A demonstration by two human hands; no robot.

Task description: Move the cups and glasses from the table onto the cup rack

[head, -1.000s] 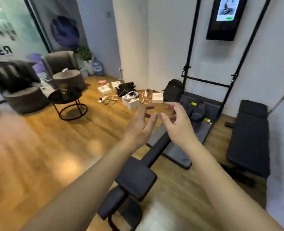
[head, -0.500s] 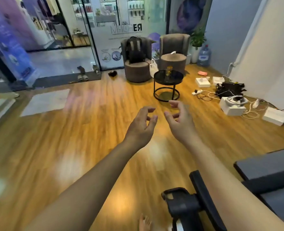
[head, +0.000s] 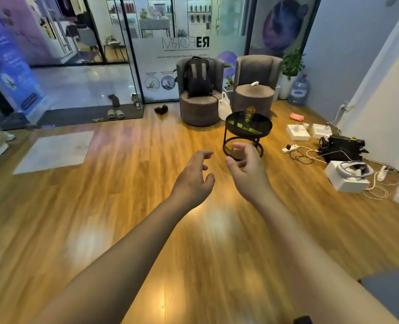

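A small round black table [head: 237,129] stands on the wooden floor ahead, right of centre. On it rises a golden, amber-coloured object [head: 250,115]; I cannot tell whether it is a glass or the cup rack. My left hand [head: 194,178] and my right hand [head: 248,170] are stretched out side by side in mid-air, well short of the table. Both have loosely curled fingers and hold nothing.
Two grey armchairs [head: 255,90] stand behind the table, a black backpack [head: 197,77] on the left one. White boxes [head: 344,176], cables and a black case [head: 342,148] lie along the right wall. A water jug [head: 299,90] stands in the corner. Glass doors are at the left.
The view has swung left from the gym equipment to the seating corner, and the round table is now nearer and more central. Both hands stay raised in front, holding nothing.
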